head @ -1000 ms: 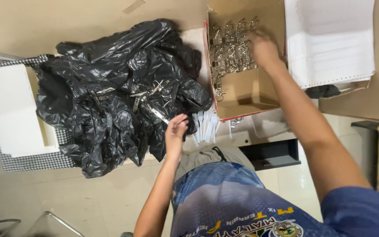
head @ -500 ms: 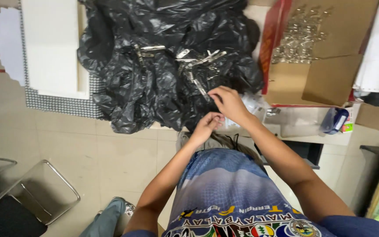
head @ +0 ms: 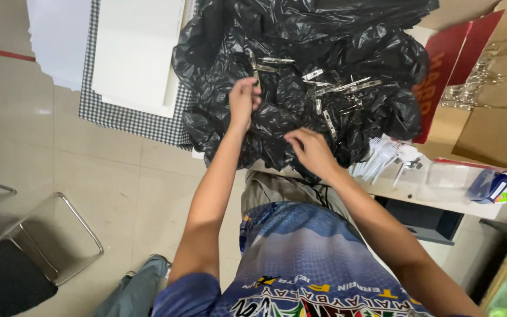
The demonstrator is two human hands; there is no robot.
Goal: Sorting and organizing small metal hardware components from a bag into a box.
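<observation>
- A cardboard box [head: 488,129] is sitting open at three o'clock, with a heap of silvery metal clips [head: 476,82] lying inside it near its upper edge.
- A crumpled black plastic bag [head: 300,76] is spreading across the twelve o'clock area, carrying loose metal clips [head: 335,88] scattered over its folds.
- The left hand [head: 243,101] is reaching up onto the bag with fingers curled in, pinching at a clip or a fold; I cannot tell which.
- The right hand [head: 311,151] is lying palm-down on the bag's near edge, fingers bent, grip hidden.
- A clear bag of white plastic pieces [head: 382,159] is resting just beside the right hand at four o'clock.
- Compared with half a second earlier, the hands are now apart, the left one having moved further up the bag.
</observation>
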